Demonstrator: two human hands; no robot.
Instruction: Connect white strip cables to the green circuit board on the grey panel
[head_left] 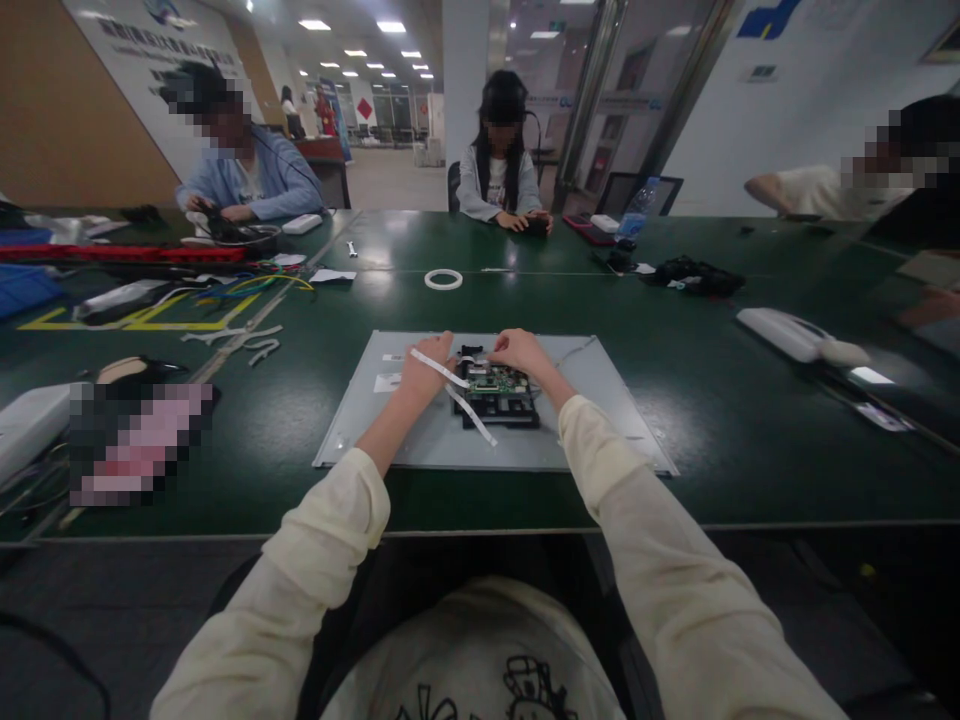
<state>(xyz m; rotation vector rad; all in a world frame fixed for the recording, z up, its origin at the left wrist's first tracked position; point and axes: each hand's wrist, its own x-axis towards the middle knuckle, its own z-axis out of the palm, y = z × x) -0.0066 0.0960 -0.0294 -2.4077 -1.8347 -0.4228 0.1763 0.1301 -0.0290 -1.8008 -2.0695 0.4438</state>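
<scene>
A flat grey metal panel (405, 430) lies on the table in front of me. On its middle sits a black plastic bracket (504, 412) carrying a green circuit board (491, 380). My left hand (426, 372) rests at the board's left edge, its fingertips mostly hidden behind the hand. One white ribbon cable (478, 418) runs toward me across the bracket, and another strip passes over the back of my left hand. At the board's far edge my right hand (523, 352) has thumb and fingers pinched together; what lies between them is too small to make out.
A white tape roll (443, 280) lies beyond the panel. Cables, a blue bin (30, 290) and a white device (37, 425) are on the left. Another white device (784, 335) lies right. A bottle (637, 212) stands at the back. Several people sit around the green table (720, 420).
</scene>
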